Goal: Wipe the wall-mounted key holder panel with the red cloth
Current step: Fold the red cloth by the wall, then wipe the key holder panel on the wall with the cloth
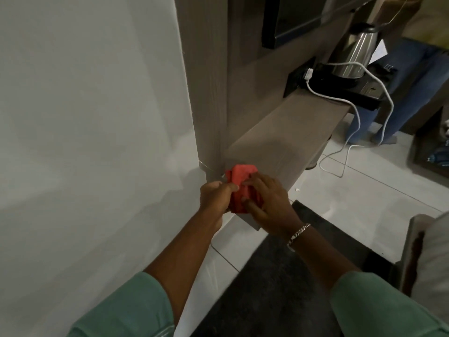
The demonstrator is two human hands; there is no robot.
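A folded red cloth [240, 183] lies on the near corner of a grey-brown wooden shelf [286, 132]. My left hand [215, 197] pinches the cloth's left edge. Over its right side rests my right hand [268, 200], fingers pressed on the fabric, a silver bracelet on the wrist. A tall wood-grain panel [206, 81] rises from the shelf against the white wall. No key holder with hooks or keys shows in this view.
Farther along the shelf stand a steel kettle [354, 54] on a black base, a wall socket and a white cable [359, 117] hanging to the tiled floor. A dark mat [279, 276] lies below. A person in jeans [408, 76] stands at the far right.
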